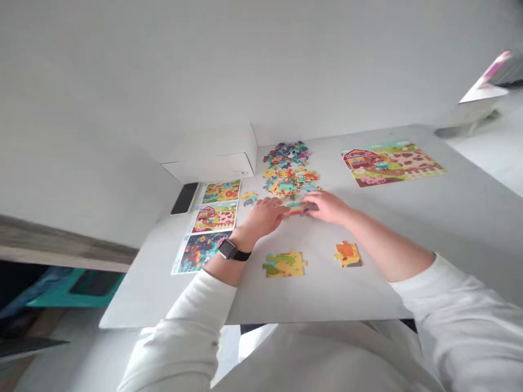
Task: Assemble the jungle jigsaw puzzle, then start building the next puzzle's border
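Near the middle of the table, my left hand (266,215) and my right hand (327,207) meet at a few jigsaw puzzle pieces (295,209). The fingers of each hand are closed on the pieces from opposite sides; they partly hide them, and I cannot tell whether the pieces are joined. Just beyond lies a heap of loose puzzle pieces (286,177) in yellow, orange and blue. Closer to me are a joined green and yellow puzzle section (285,264) and an orange puzzle piece (347,254). A small puzzle piece (249,198) rests beyond my left hand.
A sheet with three pictures (213,215) lies left, beside a dark phone-like object (184,198) and a white box (212,158) by the wall. A completed farm puzzle (392,163) is at the back right. The table's front edge (318,320) runs before my body.
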`<state>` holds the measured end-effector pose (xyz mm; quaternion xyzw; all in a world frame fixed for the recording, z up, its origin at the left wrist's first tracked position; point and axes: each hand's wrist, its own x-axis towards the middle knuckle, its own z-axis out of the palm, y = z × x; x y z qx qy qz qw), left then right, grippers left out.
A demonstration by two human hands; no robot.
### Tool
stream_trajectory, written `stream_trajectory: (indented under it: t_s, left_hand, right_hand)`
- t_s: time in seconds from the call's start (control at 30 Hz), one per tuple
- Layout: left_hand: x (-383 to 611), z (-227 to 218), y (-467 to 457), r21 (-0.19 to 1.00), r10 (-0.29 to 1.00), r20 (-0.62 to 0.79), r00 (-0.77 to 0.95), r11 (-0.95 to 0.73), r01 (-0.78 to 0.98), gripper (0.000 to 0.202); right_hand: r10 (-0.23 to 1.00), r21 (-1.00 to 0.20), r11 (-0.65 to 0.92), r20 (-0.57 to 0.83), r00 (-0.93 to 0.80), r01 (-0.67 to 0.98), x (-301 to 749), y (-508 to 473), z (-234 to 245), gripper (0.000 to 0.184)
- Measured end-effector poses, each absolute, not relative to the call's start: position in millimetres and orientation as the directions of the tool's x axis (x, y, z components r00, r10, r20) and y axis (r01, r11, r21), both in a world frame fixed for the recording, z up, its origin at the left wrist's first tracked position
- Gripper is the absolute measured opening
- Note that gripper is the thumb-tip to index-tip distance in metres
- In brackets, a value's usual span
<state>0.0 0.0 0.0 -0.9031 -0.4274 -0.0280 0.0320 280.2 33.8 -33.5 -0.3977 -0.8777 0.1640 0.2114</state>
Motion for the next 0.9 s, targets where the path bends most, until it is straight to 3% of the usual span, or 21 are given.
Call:
stream_trajectory:
  t_s: [0.23,0.4,0.6,0.8,0.9]
  left_hand:
    - [1.0,4.0,-2.9,-0.026,0.775,0.062,0.629,-0.628,0.777,0.037]
    - [-1.5,-1.4,-3.7,0.05,0.779,0.077,0.622,-0.626,0.778,0.035]
    - [-27.0,-5.0,2.7,0.243,0.784,0.197,0.589,-0.621,0.745,0.065]
    - [-80.1,0.7,2.4,0.265,0.885,0.051,0.462,-0.458,0.848,0.073]
    - [-88.9,-3.7,3.0,0.235,0.882,0.022,0.47,-0.462,0.855,0.064]
  right_hand:
    - [0.791,-0.464,0.604,0.253,-0.557,0.648,276.1,33.0,-34.5,0.046]
    - [0.785,-0.451,0.614,0.263,-0.561,0.648,274.0,29.0,-35.2,0.048]
    - [0.787,-0.43,0.613,0.258,-0.56,0.663,273.9,26.6,-35.1,0.047]
    - [0.79,-0.443,0.608,0.251,-0.56,0.659,275.4,26.1,-33.8,0.047]
    - [0.781,-0.435,0.62,0.26,-0.568,0.654,275.7,27.7,-35.1,0.04]
